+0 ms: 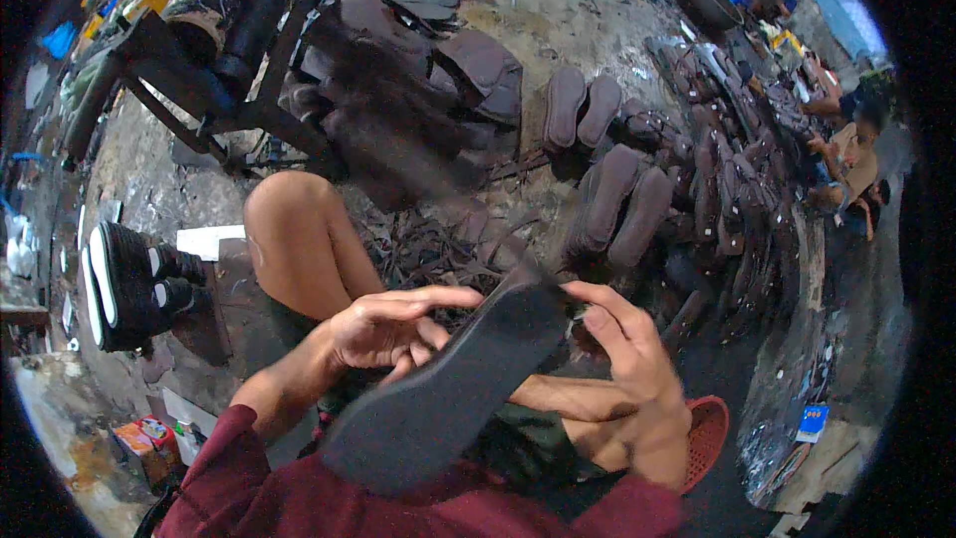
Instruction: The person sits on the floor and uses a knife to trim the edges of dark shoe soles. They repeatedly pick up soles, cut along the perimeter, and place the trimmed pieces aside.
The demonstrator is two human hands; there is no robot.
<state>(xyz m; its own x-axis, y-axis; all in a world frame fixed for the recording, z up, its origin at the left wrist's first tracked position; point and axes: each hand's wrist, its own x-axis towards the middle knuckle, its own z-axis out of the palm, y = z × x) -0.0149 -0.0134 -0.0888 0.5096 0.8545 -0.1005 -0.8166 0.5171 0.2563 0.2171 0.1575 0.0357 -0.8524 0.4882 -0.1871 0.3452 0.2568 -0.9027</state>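
Note:
A dark grey shoe sole (438, 399) lies slantwise over my lap, its broad flat face toward me and its far end tipped up to the right. My left hand (383, 334) holds its left edge, with the index finger stretched along the side and the other fingers curled under. At the far end my right hand (622, 339) is closed, thumb and index finger bent together right beside the rim. What they pinch is small, blurred and partly hidden. Dark strips and scraps (438, 244) lie on the floor just beyond the sole.
Brown sole pairs (617, 204) stand beyond my right hand, with a large heap of soles (722, 159) farther right. Stacked black-and-white sandals (124, 284) sit at the left. A dark metal stand (189, 90) rises at the far left. A red perforated slipper (705, 438) is near my right forearm.

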